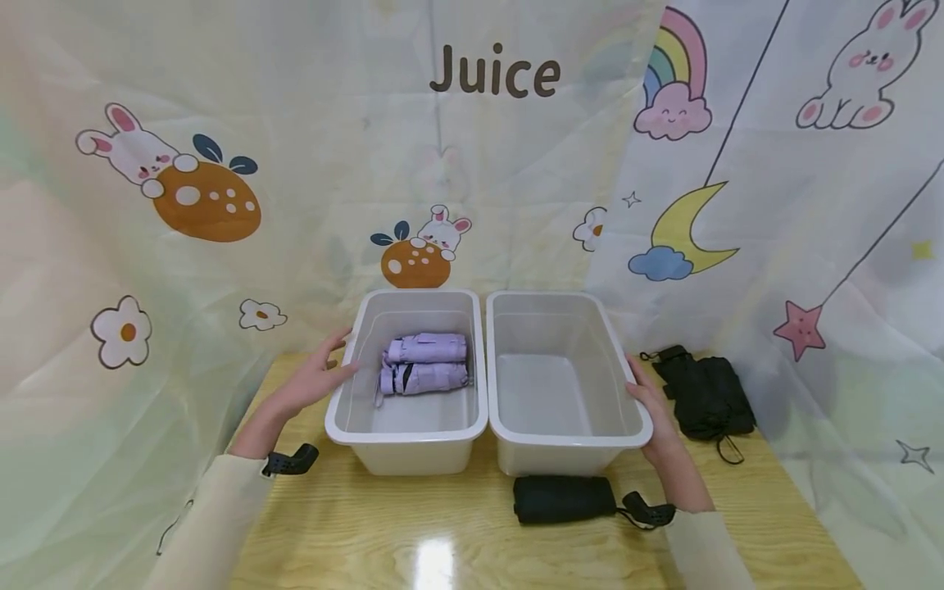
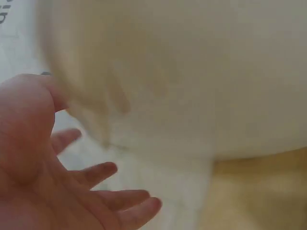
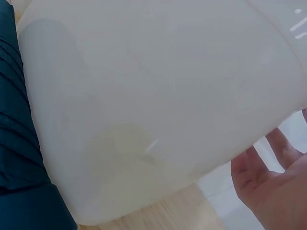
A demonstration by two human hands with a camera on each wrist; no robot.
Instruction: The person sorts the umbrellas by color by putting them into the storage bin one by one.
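My left hand (image 1: 315, 381) is at the left side of a white plastic bin (image 1: 413, 438), thumb over its rim. In the left wrist view the other fingers (image 2: 136, 213) spread loosely outside the wall. Two folded purple umbrellas (image 1: 428, 348) lie side by side in that bin. My right hand (image 1: 656, 414) touches the right rim of a second white bin (image 1: 568, 441), its fingers (image 3: 252, 165) along the outer wall and partly hidden. No umbrella shows in this bin. A folded black umbrella (image 1: 564, 500) lies just in front of it, looking dark teal in the right wrist view.
More black folded umbrellas (image 1: 708, 397) with cord loops lie at the table's right side, beyond my right hand. Both bins stand close together on the wooden table (image 1: 354, 533). A printed cloth (image 1: 317, 164) hangs behind and on both sides.
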